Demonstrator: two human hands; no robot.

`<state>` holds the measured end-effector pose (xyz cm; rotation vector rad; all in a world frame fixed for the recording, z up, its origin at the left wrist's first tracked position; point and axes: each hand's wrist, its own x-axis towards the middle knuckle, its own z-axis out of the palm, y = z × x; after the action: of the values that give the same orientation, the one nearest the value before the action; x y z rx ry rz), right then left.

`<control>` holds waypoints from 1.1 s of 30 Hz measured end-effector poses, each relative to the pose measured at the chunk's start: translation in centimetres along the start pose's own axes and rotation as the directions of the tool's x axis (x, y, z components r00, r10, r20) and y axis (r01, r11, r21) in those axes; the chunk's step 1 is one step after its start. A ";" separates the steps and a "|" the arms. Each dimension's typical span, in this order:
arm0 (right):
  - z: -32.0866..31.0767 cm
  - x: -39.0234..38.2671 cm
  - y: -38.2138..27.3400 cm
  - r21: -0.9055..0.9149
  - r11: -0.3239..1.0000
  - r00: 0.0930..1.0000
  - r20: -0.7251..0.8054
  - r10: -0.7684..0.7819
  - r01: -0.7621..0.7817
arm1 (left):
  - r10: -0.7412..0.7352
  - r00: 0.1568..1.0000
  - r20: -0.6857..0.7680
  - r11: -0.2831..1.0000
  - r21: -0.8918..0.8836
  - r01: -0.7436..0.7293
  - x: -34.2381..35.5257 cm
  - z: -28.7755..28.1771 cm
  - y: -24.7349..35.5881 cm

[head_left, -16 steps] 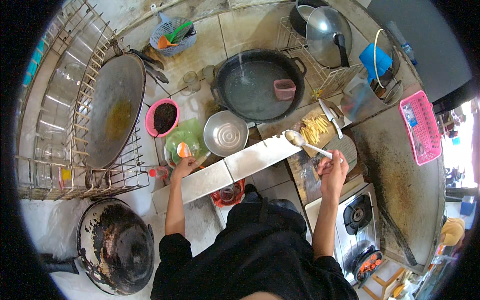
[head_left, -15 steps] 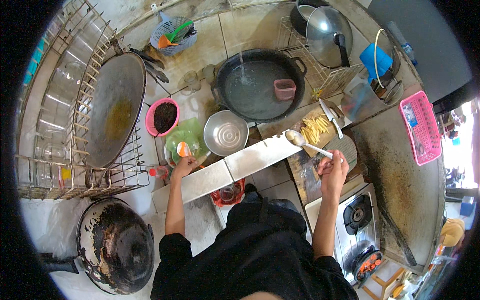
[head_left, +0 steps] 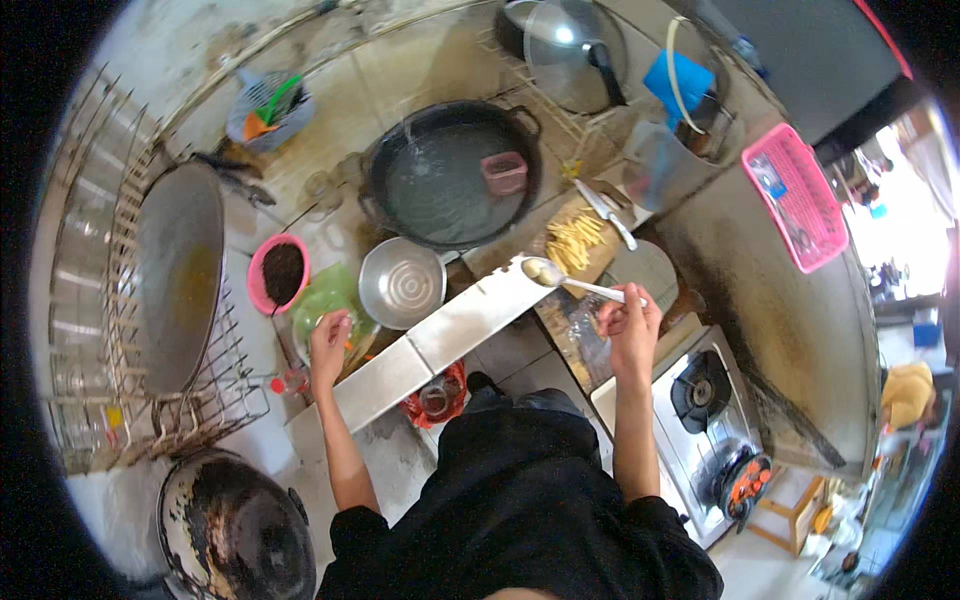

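My right hand [head_left: 628, 322] grips the handle of a metal spoon [head_left: 560, 278] whose bowl carries a pale lump, held over the edge of a wooden cutting board [head_left: 560, 262] with yellow cut strips [head_left: 575, 238]. My left hand [head_left: 330, 340] reaches into a green plastic bowl [head_left: 318, 296] holding something orange; whether the fingers grasp anything is hidden. An empty steel bowl [head_left: 402, 284] sits between the two hands, behind a long tiled ledge [head_left: 440, 330].
A big black wok of water [head_left: 450, 176] with a pink tub [head_left: 505, 172] stands beyond the steel bowl. A pink bowl of dark grounds [head_left: 277, 272], a wire rack with a large pan [head_left: 175, 275], a knife [head_left: 607, 214], a gas stove [head_left: 700, 390] and a blackened wok [head_left: 235, 530] surround me.
My left hand has shifted slightly inside the green bowl. The right hand still holds the loaded spoon at about the same place.
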<state>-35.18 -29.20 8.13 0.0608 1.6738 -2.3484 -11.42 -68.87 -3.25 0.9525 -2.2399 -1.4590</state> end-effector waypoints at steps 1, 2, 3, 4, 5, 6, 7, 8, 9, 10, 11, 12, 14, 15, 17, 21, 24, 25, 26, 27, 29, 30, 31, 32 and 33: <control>-0.4 0.0 0.1 0.011 1.000 1.000 0.011 -0.022 0.022 | 0.034 0.999 0.012 0.998 -0.048 -0.034 -0.1 1.0 1.2; -0.7 -0.2 -0.2 0.011 0.999 0.999 0.005 -0.036 0.036 | 0.068 0.997 0.024 0.993 -0.098 -0.065 -0.1 2.1 2.4; -1.0 -0.4 -0.3 0.017 0.999 0.999 0.006 -0.044 0.044 | 0.098 0.995 0.027 0.986 -0.140 -0.093 -0.2 2.8 3.1; -1.4 -0.5 -0.5 0.022 0.998 0.999 -0.014 -0.050 0.050 | 0.142 0.989 0.033 0.973 -0.190 -0.134 0.0 3.8 3.1; -1.9 -0.7 -0.7 0.027 0.998 0.998 -0.034 -0.056 0.057 | 0.148 0.987 0.059 0.965 -0.226 -0.131 0.0 4.6 3.5; -2.4 -0.9 -0.8 0.031 0.998 0.997 -0.057 -0.059 0.061 | 0.151 0.985 0.087 0.957 -0.261 -0.123 -0.2 5.7 4.4; -2.9 -1.1 -0.8 0.025 0.997 0.995 -0.074 -0.065 0.067 | 0.157 0.981 0.116 0.948 -0.296 -0.117 -0.2 6.7 5.4; -3.4 -1.3 -0.7 0.019 0.997 0.994 -0.090 -0.070 0.072 | 0.151 0.978 0.146 0.951 -0.292 -0.103 -0.4 7.4 6.4; -3.8 -1.5 -0.6 0.008 0.997 0.992 -0.104 -0.071 0.072 | 0.140 0.973 0.181 0.949 -0.306 -0.080 -0.4 8.2 6.8; -4.0 -1.7 -0.7 0.004 0.998 0.992 -0.109 -0.066 0.066 | 0.130 0.968 0.215 0.946 -0.320 -0.056 -0.4 9.0 7.1; -4.3 -1.8 -0.6 0.004 0.998 0.992 -0.109 -0.064 0.065 | 0.119 0.961 0.248 0.943 -0.332 -0.031 -0.4 9.7 7.2; -4.7 -2.0 -0.6 0.007 0.998 0.993 -0.103 -0.065 0.066 | 0.107 0.961 0.253 0.942 -0.336 -0.017 -0.4 10.3 7.3; -5.3 -2.4 -0.6 0.019 0.997 0.991 -0.112 -0.069 0.072 | 0.124 0.950 0.286 0.935 -0.354 -0.016 -0.5 11.7 7.6; -5.6 -2.6 -0.7 0.010 0.998 0.990 -0.125 -0.065 0.067 | 0.131 0.945 0.299 0.933 -0.360 -0.016 -0.5 12.1 7.8; -6.2 -3.0 -1.1 -0.008 0.998 0.987 -0.150 -0.056 0.055 | 0.144 0.931 0.336 0.931 -0.365 -0.012 -0.6 13.0 8.0; -7.9 -3.8 -1.6 0.016 0.999 0.982 -0.183 -0.046 0.050 | 0.147 0.909 0.391 0.928 -0.374 0.011 -1.4 15.5 9.9; -9.7 -4.2 -2.0 0.037 0.998 0.976 -0.214 -0.041 0.050 | 0.162 0.889 0.428 0.925 -0.381 0.015 -1.9 17.3 10.8; -10.4 -4.4 -2.3 0.031 0.998 0.971 -0.235 -0.053 0.062 | 0.167 0.879 0.446 0.926 -0.376 0.015 -2.1 17.9 11.2; -11.2 -4.7 -2.7 0.025 0.997 0.965 -0.256 -0.064 0.073 | 0.171 0.869 0.465 0.928 -0.372 0.016 -2.4 18.7 11.7; -11.8 -4.9 -3.1 0.020 0.996 0.959 -0.273 -0.076 0.084 | 0.175 0.860 0.480 0.930 -0.368 0.016 -2.7 19.3 12.4; -13.3 -5.4 -4.0 0.055 0.990 0.949 -0.296 -0.111 0.133 | 0.201 0.838 0.507 0.922 -0.388 0.014 -2.9 20.8 13.4; -14.2 -5.6 -4.3 0.064 0.986 0.942 -0.312 -0.125 0.152 | 0.210 0.832 0.514 0.918 -0.397 0.014 -3.3 21.5 14.2; -15.1 -5.7 -4.6 0.072 0.983 0.935 -0.327 -0.139 0.171 | 0.219 0.826 0.520 0.913 -0.407 0.015 -3.6 22.2 14.9; -16.0 -5.9 -4.8 0.070 0.979 0.929 -0.337 -0.155 0.189 | 0.241 0.814 0.529 0.914 -0.405 -0.007 -3.7 23.1 15.3; -17.1 -6.1 -5.0 0.060 0.979 0.922 -0.352 -0.162 0.195 | 0.251 0.805 0.538 0.912 -0.410 -0.010 -3.9 23.9 15.7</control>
<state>-32.34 -10.59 8.07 0.3756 1.7853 -2.6801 -27.93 -45.58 0.72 0.2160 -2.1736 -2.2455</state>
